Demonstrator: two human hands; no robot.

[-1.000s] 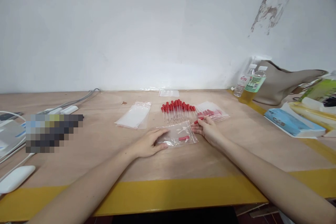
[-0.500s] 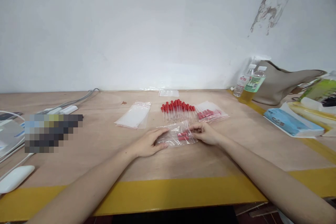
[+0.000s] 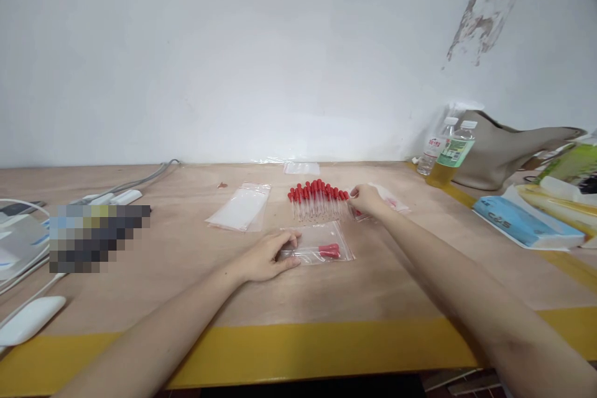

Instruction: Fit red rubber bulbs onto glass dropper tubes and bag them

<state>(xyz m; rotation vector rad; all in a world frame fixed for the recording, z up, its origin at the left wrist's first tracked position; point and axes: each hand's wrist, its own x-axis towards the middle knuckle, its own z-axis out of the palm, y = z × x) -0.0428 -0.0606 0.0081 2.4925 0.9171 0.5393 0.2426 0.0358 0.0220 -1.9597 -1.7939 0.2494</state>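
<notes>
My left hand (image 3: 273, 256) holds the left end of a clear zip-lock bag (image 3: 339, 233), thumb and fingers at its edges. The bag lies flat, with a red rubber bulb (image 3: 329, 251) of a dropper inside; I cannot tell whether there is more than one. Behind it lies a row of several droppers (image 3: 318, 198), red bulbs away from me and clear tubes toward me. At the row's right end is my right hand (image 3: 368, 200), fingers curled together beside the last bulbs; what they pinch, if anything, is hidden. It partly covers another bag (image 3: 396, 202) with red bulbs.
A stack of plastic bags (image 3: 240, 206) lies to the left, and a small white packet (image 3: 302, 168) by the wall. To the right stand two bottles (image 3: 450, 155), a grey-brown bag (image 3: 489, 155) and a blue tissue pack (image 3: 527, 222). Cables (image 3: 140, 175) and a white mouse (image 3: 35, 321) are at left.
My right hand has left the zip-lock bag and moved away and right to the droppers' right end. The bag now lies flatter, its red bulb lower. My left hand has stayed at the bag.
</notes>
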